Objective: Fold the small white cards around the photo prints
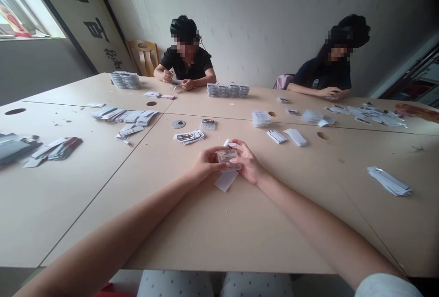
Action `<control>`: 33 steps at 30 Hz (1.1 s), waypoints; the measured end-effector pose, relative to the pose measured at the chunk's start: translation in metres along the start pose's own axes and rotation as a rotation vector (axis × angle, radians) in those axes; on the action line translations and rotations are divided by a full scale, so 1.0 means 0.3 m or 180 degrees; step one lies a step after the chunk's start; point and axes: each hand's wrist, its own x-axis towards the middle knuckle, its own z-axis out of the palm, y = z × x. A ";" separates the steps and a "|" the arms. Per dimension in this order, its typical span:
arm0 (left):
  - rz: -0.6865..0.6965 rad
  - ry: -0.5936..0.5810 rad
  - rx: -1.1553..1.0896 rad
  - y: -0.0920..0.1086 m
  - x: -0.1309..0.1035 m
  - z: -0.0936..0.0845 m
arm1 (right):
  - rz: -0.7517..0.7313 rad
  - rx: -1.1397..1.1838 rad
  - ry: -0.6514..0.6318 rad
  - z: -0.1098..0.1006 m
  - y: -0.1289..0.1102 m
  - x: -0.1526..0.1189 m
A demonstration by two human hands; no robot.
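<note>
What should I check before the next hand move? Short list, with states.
1. Left hand gripping the clear case: ok.
2. Right hand on the same case: ok.
3. Case lid fully closed: cannot tell.
4. Pale slip fully uncovered: not ok, the case overlaps it.
5. Small white object by the right fingers identified: cannot tell.
6. Nearest card pile apart from both hands: ok.

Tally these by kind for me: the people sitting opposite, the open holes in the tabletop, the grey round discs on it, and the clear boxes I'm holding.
People opposite: 2
Open holes: 4
Grey disc: 1
Held clear box: 1
Total: 8
</note>
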 end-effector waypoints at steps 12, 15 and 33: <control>0.0041 -0.0084 0.0042 -0.017 0.005 -0.004 | -0.0008 -0.0128 0.0008 -0.005 0.004 0.002; 0.0046 -0.0135 0.0009 -0.022 0.007 -0.005 | -0.0023 -0.0144 -0.0019 -0.009 0.009 0.002; 0.0042 -0.0159 -0.0102 -0.019 0.007 0.002 | -0.0023 -0.0167 -0.0035 0.000 0.005 -0.002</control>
